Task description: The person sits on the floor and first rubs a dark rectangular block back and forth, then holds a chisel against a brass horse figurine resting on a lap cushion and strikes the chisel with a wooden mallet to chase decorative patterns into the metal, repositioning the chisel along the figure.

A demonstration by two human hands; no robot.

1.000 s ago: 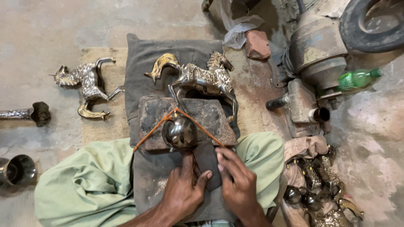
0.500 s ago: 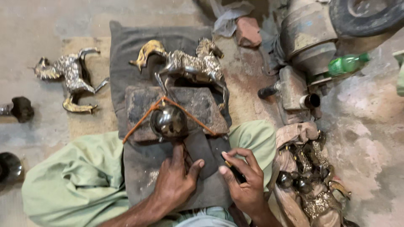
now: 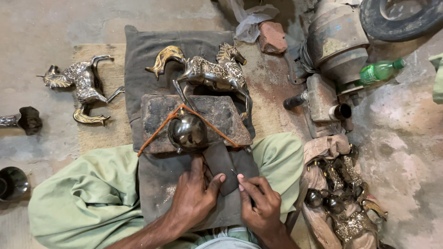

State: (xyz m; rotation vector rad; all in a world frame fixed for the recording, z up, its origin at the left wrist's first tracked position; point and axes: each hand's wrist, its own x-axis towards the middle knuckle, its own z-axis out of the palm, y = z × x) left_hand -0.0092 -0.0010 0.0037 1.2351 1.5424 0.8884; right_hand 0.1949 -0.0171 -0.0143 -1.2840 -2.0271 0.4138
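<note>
I sit cross-legged with a dark cloth [image 3: 161, 184] over my lap. On it lies a worn block [image 3: 221, 115] with a round shiny metal pot [image 3: 187, 132] held down by an orange cord [image 3: 157, 131]. A dark flat strip [image 3: 220, 166] runs from the pot toward me. My left hand [image 3: 194, 198] pinches the strip's near end between thumb and fingers. Just to its right, my right hand [image 3: 259, 206] is closed around a thin dark tool [image 3: 234, 173] whose tip touches the strip. An engraved brass horse [image 3: 207, 71] lies behind the block.
A second brass horse [image 3: 78, 85] lies on the mat at left. A dark metal cup [image 3: 13, 182] stands at far left. At right a cloth bundle holds several brass pieces [image 3: 341, 198]. A machine [image 3: 332, 50], green bottle [image 3: 378, 70], brick [image 3: 272, 37] and tyre [image 3: 401, 18] are behind.
My left hand has closed its thumb onto the dark strip. My right hand has moved in to the left, bringing the thin tool against the strip. The head view shifted slightly.
</note>
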